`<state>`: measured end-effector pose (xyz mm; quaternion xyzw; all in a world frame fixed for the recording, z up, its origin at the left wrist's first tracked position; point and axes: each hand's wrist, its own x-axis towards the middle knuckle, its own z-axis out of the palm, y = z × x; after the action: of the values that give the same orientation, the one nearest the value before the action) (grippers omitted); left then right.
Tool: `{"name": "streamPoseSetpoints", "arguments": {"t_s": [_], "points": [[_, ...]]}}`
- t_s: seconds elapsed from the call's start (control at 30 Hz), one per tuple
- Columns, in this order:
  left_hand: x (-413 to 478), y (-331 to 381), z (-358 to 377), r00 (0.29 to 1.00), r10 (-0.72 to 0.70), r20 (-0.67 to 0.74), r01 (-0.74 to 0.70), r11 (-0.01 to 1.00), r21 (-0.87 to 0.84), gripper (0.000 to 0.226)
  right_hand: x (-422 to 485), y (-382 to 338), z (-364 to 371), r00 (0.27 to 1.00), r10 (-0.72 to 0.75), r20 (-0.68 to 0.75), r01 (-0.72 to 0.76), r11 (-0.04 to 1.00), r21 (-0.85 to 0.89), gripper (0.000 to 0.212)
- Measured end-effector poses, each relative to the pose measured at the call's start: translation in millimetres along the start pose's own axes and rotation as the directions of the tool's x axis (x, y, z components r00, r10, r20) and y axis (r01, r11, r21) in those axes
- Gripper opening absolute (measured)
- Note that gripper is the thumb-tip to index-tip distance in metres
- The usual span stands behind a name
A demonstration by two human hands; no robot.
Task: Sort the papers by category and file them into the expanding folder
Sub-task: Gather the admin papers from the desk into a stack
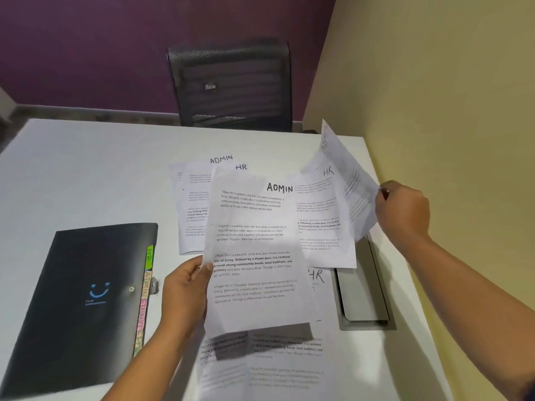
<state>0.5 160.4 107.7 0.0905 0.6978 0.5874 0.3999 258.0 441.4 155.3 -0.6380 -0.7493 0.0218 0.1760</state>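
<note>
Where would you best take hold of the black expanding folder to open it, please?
Probably the cover's right edge by the clasp, coming from the right: the black expanding folder lies flat and closed, and the coloured tabs show it opens there.

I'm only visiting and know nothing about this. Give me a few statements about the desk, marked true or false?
1. The left hand holds a sheet marked ADMIN. True.
2. The black folder lies open. False: it lies closed on the table, coloured tabs along its right edge.
3. The right hand rests flat on the table. False: it pinches a lifted sheet near the wall.
4. A sheet marked HR lies among the papers on the table. True.
</note>
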Motion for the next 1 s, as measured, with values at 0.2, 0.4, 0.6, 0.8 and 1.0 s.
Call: {"name": "streamPoseSetpoints", "arguments": {"t_s": [0.2, 0.4, 0.6, 0.8, 1.0], "points": [[-23.6, 7.0, -4.0, 0.999, 0.036, -0.005, -0.036, 0.999, -0.013, 0.017, -4.1, 12.9, -67.9, 0.97, 0.139, -0.198, -0.096, 0.972, 0.216, 0.026], [-40.7, -0.7, -19.4, 0.998, 0.062, -0.019, -0.062, 0.998, -0.017, 0.017, -76.1, 25.1, -134.0, 0.939, 0.323, -0.121, -0.198, 0.792, 0.577, 0.018], [-53.8, -17.7, -34.5, 1.0, 0.016, -0.015, -0.017, 0.998, -0.052, 0.019, -169.5, 25.3, -143.6, 0.8, 0.409, 0.439, -0.557, 0.234, 0.797, 0.011], [-65.4, -17.3, -32.2, 0.999, -0.002, 0.043, 0.006, 0.996, -0.09, 0.021, -237.4, 4.3, -108.7, 0.675, 0.333, 0.658, -0.733, 0.202, 0.65, 0.002], [-87.0, -8.2, -27.7, 0.993, 0.016, 0.113, -0.002, 0.993, -0.121, 0.023, -255.5, -0.8, -93.4, 0.696, 0.068, 0.715, -0.632, 0.531, 0.565, 0.037]]}}
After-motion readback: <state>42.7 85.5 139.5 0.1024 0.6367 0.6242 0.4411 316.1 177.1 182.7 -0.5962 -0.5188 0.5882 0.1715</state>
